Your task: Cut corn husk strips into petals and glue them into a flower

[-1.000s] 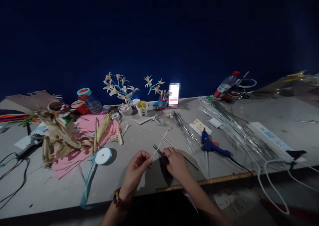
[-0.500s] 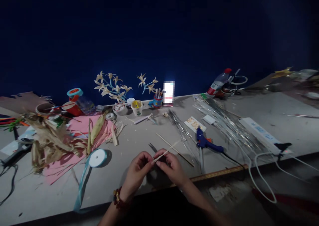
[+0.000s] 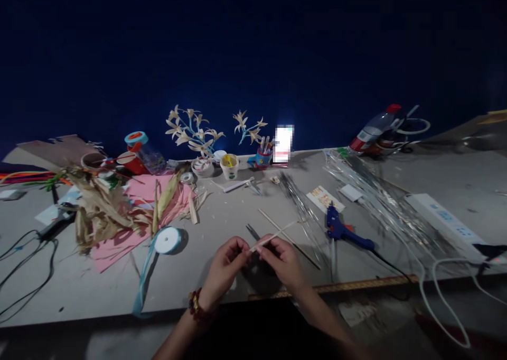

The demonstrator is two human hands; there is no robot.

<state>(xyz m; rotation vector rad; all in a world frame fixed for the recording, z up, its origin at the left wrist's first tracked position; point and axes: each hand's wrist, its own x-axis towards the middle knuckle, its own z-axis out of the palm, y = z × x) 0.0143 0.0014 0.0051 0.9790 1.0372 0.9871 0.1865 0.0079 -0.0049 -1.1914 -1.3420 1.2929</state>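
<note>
Near the table's front edge, my left hand (image 3: pixel 229 265) pinches one end of a thin pale strip (image 3: pixel 279 233). Close beside it, my right hand (image 3: pixel 280 258) has its fingers closed on the same strip, whose free end points up and to the right. Dark scissors or pliers (image 3: pixel 252 231) lie just behind my hands, partly hidden by them. A thin stick (image 3: pixel 291 240) rests on the table to the right of these. A roll of light blue ribbon (image 3: pixel 167 240) stands left of my left hand.
Dried husks (image 3: pixel 99 212) lie on pink paper (image 3: pixel 106 251) at the left. At the right are a blue glue gun (image 3: pixel 344 232), clear-wrapped wires (image 3: pixel 380 206) and a white power strip (image 3: pixel 446 225). Husk flowers (image 3: pixel 194 130), cups and a lit phone (image 3: pixel 283 144) stand at the back.
The view has turned slightly left, so the tabletop things appear shifted right. Both hands still hold the strip, and its free end now reaches a little farther right.
</note>
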